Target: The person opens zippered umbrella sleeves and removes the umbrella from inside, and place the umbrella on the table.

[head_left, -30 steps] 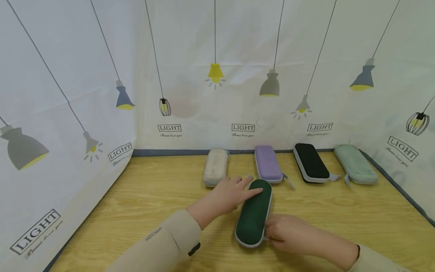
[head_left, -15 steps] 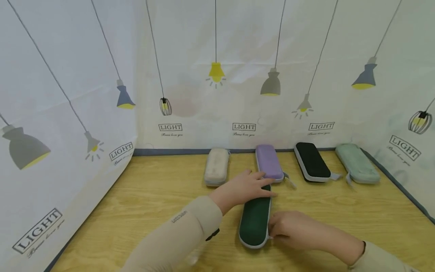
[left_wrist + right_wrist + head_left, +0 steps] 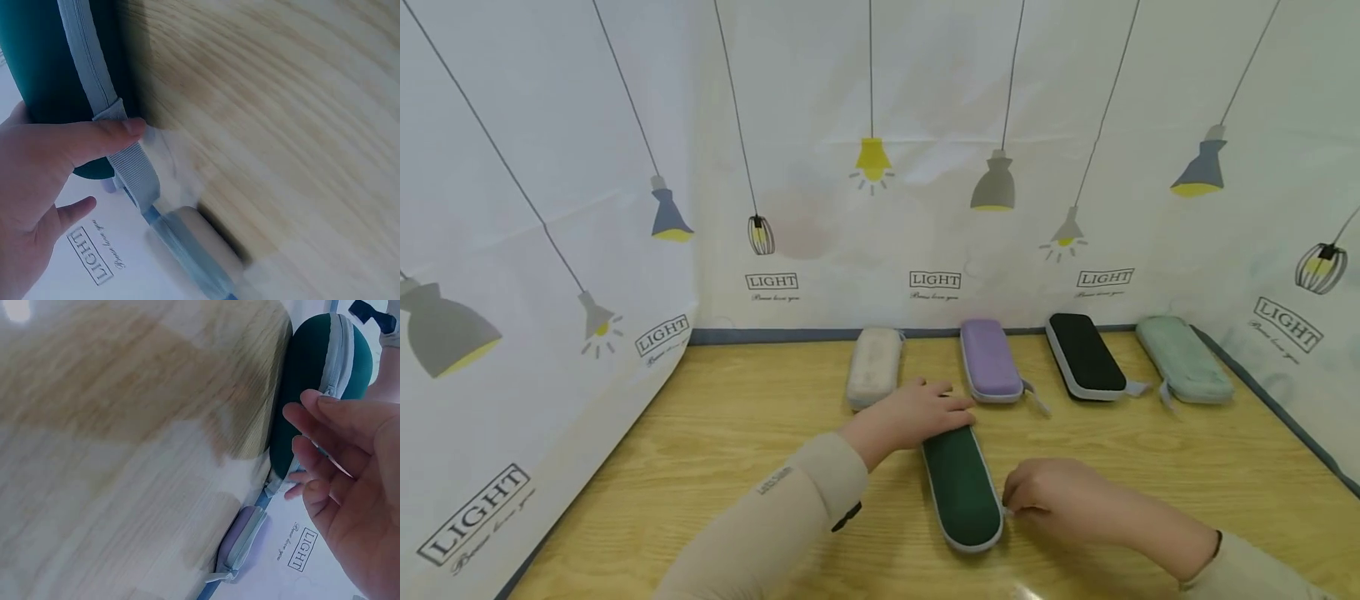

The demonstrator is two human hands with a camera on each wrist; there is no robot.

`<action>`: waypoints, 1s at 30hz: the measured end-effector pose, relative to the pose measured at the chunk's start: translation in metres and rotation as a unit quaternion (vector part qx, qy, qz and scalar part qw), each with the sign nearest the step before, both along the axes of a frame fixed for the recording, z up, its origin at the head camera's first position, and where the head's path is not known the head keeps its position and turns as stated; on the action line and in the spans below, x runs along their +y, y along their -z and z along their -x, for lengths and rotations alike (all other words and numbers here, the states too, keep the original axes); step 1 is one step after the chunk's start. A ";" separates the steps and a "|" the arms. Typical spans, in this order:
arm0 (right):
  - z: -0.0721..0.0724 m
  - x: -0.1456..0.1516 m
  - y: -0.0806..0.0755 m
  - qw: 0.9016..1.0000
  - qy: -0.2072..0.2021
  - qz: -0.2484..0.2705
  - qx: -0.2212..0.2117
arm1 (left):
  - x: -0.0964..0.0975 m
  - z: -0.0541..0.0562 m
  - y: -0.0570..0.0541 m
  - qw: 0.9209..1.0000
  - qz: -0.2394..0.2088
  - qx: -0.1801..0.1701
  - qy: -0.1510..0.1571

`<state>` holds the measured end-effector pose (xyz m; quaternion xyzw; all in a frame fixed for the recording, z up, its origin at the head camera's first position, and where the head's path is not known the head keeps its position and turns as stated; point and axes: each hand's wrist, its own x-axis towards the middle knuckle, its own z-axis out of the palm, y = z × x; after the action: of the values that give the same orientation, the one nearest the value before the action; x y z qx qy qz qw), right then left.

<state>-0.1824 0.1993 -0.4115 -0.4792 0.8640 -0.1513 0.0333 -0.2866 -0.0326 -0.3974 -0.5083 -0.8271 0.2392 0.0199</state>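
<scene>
A dark green zip case point(image 3: 964, 487) with a light grey zip edge lies on the table in front of me. My left hand point(image 3: 913, 415) holds its far end, fingers over the top. In the left wrist view the thumb presses the side by a ribbed grey fabric tab point(image 3: 139, 175). Beside the near right side of the case, my right hand point(image 3: 1060, 496) has curled fingers. In the right wrist view its thumb and forefinger pinch at the zip point(image 3: 337, 356); the zip pull is mostly hidden between them. The zip line looks closed where it shows.
Along the back of the wood-grain table point(image 3: 715, 467) lie a beige case point(image 3: 875, 362), a purple case point(image 3: 991, 358), a black case point(image 3: 1086, 357) and a mint green case point(image 3: 1183, 358). Behind them stands a white sheet point(image 3: 820, 167) printed with lamps.
The green case has turned, its near end swinging right and its far end left. My left hand went right over its far end, then back left; my right hand has shifted slightly right.
</scene>
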 end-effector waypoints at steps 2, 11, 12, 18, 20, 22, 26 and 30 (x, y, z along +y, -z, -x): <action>0.000 0.001 -0.001 1.000 0.022 -0.004 -0.009 | -0.004 -0.001 0.000 1.000 0.006 0.003 -0.010; -0.002 0.007 0.000 0.997 0.080 -0.003 0.000 | -0.017 0.001 0.005 1.000 0.002 0.010 -0.020; -0.002 0.008 0.000 0.996 0.084 -0.003 0.000 | -0.018 0.001 0.006 1.000 0.002 0.013 -0.020; -0.003 0.015 0.002 0.995 0.104 -0.004 -0.005 | -0.026 -0.002 0.003 0.998 0.009 -0.004 -0.057; -0.003 0.017 0.002 0.994 0.108 -0.003 -0.008 | -0.030 -0.004 0.000 0.997 0.011 -0.024 -0.079; -0.004 0.019 0.003 0.994 0.109 -0.002 -0.006 | -0.033 -0.006 -0.002 0.994 0.009 -0.041 -0.099; -0.004 0.021 0.003 0.993 0.121 -0.006 0.001 | -0.037 -0.010 -0.006 0.992 0.003 -0.051 -0.116; -0.001 0.020 0.001 0.991 0.130 -0.019 0.007 | -0.039 -0.014 -0.008 0.991 -0.002 -0.052 -0.125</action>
<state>-0.1819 0.2197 -0.4129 -0.3633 0.9217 -0.1351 0.0165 -0.2725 -0.0718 -0.3890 -0.4124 -0.8846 0.2116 -0.0518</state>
